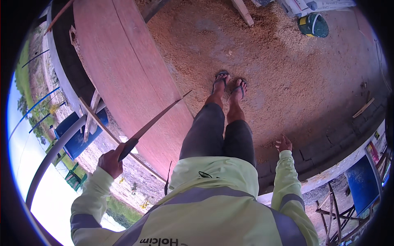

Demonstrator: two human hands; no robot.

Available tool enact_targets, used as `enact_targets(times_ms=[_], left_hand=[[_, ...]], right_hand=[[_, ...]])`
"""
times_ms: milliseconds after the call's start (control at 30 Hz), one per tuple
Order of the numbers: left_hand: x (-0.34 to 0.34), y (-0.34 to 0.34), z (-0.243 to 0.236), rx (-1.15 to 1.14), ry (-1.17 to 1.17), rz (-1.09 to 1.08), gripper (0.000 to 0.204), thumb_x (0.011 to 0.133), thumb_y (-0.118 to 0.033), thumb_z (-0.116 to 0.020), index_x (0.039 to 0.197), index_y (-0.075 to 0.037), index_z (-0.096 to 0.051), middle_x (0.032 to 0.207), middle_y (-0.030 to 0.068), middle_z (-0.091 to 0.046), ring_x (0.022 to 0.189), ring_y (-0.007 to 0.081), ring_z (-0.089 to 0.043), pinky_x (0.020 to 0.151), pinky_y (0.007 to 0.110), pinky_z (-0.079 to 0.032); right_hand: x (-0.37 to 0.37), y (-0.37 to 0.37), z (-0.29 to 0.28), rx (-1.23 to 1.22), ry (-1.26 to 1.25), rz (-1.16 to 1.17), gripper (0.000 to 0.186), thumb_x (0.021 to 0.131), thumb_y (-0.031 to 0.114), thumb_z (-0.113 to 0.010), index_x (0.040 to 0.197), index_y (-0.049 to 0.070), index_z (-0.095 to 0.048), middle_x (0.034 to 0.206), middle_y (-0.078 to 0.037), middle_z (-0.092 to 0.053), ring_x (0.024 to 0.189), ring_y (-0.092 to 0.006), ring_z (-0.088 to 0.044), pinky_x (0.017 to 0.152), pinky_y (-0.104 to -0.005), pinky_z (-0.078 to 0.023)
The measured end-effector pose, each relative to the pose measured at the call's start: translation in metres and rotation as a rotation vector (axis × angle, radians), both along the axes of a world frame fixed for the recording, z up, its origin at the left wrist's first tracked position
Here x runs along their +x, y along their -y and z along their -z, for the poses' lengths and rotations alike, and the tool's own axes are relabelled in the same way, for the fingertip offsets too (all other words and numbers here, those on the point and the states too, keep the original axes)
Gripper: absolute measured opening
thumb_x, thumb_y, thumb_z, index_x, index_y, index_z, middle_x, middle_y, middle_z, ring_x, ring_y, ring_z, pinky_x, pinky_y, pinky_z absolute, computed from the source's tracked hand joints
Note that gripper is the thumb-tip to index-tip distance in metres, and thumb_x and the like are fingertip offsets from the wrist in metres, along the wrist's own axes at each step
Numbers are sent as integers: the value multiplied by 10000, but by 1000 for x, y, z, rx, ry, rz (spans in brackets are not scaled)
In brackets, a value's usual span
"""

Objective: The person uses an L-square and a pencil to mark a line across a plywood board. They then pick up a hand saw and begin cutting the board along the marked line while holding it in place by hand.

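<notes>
My left hand (110,163) is closed around the black handle of a long tapering blade (158,118). I cannot make out whether its edge has teeth. The blade slants up and to the right over a wide reddish wooden board (131,78), and its thin tip reaches just past the board's right edge. Away from the board, my right hand (284,143) hangs low on the right with its fingers apart, holding nothing. My feet in dark flip-flops (242,83) stand beside the board on the floor.
Wood shavings cover much of the floor (287,82). At the far right lies a dark green bucket (314,25) near some sacks (316,5). A timber leg (243,12) stands at the top. A low block edge (328,141) runs along the right. A blue drum (78,133) is at the left.
</notes>
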State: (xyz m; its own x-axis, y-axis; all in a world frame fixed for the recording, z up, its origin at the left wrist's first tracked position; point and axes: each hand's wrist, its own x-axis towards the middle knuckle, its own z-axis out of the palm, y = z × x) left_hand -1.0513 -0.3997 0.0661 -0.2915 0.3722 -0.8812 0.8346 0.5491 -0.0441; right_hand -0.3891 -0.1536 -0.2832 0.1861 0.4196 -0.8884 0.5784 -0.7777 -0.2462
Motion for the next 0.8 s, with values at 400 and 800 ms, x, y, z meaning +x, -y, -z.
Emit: enact_targets(times_ms=[400, 800], left_hand=[[29, -74, 137, -63, 24, 28, 621, 819, -107, -585, 1406, -175, -392, 852, 202, -675, 815, 417, -669, 749, 515, -547], [23, -52, 189, 69, 29, 31, 659, 806, -123, -630, 1416, -198, -391, 845, 186, -662, 773, 405, -668, 739, 509, -548]], right_hand=[[-48, -25, -17, 32, -70, 21, 386, 991, 281, -485, 1286, 68, -614, 877, -121, -685, 662, -180, -639, 560, -275, -503], [-71, -14, 6, -19, -97, 93, 381, 992, 314, -507, 1307, 123, -601, 927, -132, -686, 590, -154, -589, 495, -268, -462]])
